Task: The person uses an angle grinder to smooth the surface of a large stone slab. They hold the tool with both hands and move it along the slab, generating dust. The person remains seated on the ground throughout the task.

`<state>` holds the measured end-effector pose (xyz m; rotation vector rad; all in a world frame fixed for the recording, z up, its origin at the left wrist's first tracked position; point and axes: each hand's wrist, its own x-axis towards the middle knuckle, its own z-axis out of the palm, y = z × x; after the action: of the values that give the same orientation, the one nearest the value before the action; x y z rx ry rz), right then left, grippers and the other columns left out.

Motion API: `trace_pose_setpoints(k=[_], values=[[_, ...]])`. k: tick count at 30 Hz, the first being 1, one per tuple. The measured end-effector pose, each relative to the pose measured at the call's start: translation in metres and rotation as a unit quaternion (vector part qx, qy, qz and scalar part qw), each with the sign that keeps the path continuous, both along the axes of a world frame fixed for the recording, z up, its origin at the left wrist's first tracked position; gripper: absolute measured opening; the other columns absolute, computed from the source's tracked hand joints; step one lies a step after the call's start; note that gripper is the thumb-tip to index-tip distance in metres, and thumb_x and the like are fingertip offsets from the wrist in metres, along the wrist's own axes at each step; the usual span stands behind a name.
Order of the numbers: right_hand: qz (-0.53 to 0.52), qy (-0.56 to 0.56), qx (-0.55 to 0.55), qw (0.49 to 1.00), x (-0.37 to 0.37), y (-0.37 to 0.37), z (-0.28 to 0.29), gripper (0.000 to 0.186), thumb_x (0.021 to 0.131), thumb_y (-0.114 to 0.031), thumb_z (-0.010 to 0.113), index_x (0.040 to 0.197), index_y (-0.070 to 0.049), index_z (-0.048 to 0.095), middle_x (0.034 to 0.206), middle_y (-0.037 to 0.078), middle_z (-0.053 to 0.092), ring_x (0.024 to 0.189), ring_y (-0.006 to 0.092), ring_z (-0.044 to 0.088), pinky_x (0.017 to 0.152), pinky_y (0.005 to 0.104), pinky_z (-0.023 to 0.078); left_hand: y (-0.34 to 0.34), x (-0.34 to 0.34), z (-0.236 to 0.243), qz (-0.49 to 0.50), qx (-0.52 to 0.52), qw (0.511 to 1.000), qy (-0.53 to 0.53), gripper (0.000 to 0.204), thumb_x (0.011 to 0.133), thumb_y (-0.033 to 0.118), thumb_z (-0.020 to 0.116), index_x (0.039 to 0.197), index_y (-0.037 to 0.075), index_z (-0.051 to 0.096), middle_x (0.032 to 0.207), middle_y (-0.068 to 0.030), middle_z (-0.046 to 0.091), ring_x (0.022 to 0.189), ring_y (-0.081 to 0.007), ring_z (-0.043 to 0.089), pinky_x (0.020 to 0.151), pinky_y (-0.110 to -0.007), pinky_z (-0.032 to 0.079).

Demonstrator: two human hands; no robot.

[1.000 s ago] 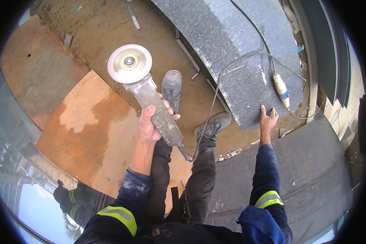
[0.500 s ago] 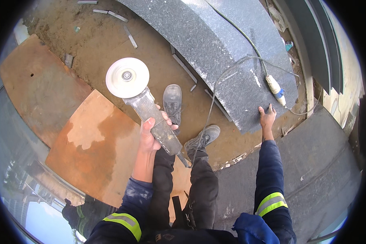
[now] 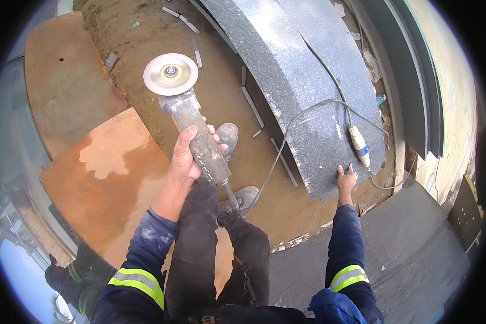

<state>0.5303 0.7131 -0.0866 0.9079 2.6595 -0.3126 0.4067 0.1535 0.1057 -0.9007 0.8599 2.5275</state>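
An angle grinder (image 3: 198,141) with a dusty grey body is in my left hand (image 3: 188,157), its thumb and fingers wrapped round the casing. The pale round disc (image 3: 170,74) at the tool's far end faces up. From its rear end a cord (image 3: 284,146) loops right and across a grey stone slab (image 3: 313,146). My right hand (image 3: 346,182) rests on the near end of that slab, thumb and a finger apart and touching its top. The other fingers are partly hidden. Just beyond this hand lies a white and blue cable connector (image 3: 359,146), joined to the cord.
Brown stone slabs (image 3: 100,178) lie at the left beside a glass pane. Dark panels (image 3: 416,70) stand at the right, and a dark grey slab (image 3: 378,254) is near right. Thin stone strips (image 3: 252,105) are scattered on the dirt ground (image 3: 221,81). My shoes (image 3: 228,137) stand between the slabs.
The view has shifted and turned. The grinder is still in my left hand and its disc has tilted. My right hand is still at the slab's near end.
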Motion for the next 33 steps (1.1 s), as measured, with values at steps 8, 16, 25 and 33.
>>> trace_pose_setpoints(k=[8,16,25,33], values=[[0.023,-0.006,-0.010,1.000,0.002,0.006,0.011,0.078,0.087,-0.042,0.080,0.145,0.004,0.053,0.136,0.036,0.055,0.131,0.0450,0.052,0.113,0.0464,0.040,-0.013,-0.070,-0.116,-0.040,0.006,0.995,0.090,0.051,0.091,0.034,0.074,0.129,0.008,0.052,0.105,-0.0098,0.064,0.094,-0.0222,0.069,0.084,-0.047,0.065],[0.051,-0.016,-0.031,0.998,0.003,0.011,0.017,0.077,0.091,-0.039,0.077,0.145,0.009,0.050,0.133,0.033,0.061,0.127,0.0419,0.057,0.108,0.0432,0.044,-0.031,-0.103,-0.194,-0.013,0.070,0.988,0.136,0.055,0.090,0.035,0.075,0.130,0.008,0.050,0.104,-0.0105,0.065,0.092,-0.0214,0.070,0.079,-0.045,0.064],[-0.119,-0.035,-0.114,0.986,-0.016,-0.034,0.035,0.081,0.095,-0.041,0.073,0.154,0.003,0.038,0.139,0.028,0.054,0.106,0.0342,0.063,0.073,0.0458,0.058,-0.055,-0.077,-0.214,0.032,0.106,0.986,0.128,0.043,0.091,0.039,0.074,0.113,0.004,0.061,0.100,-0.0095,0.068,0.088,-0.0195,0.071,0.076,-0.041,0.064],[0.184,0.172,-0.035,0.967,-0.101,-0.145,0.079,0.067,0.096,-0.031,0.074,0.145,0.007,0.048,0.138,0.024,0.053,0.128,0.0343,0.057,0.103,0.0452,0.051,-0.055,-0.070,-0.210,0.052,0.088,0.984,0.147,0.049,0.087,0.036,0.079,0.114,0.003,0.057,0.100,-0.0100,0.066,0.089,-0.0201,0.070,0.071,-0.041,0.064]])
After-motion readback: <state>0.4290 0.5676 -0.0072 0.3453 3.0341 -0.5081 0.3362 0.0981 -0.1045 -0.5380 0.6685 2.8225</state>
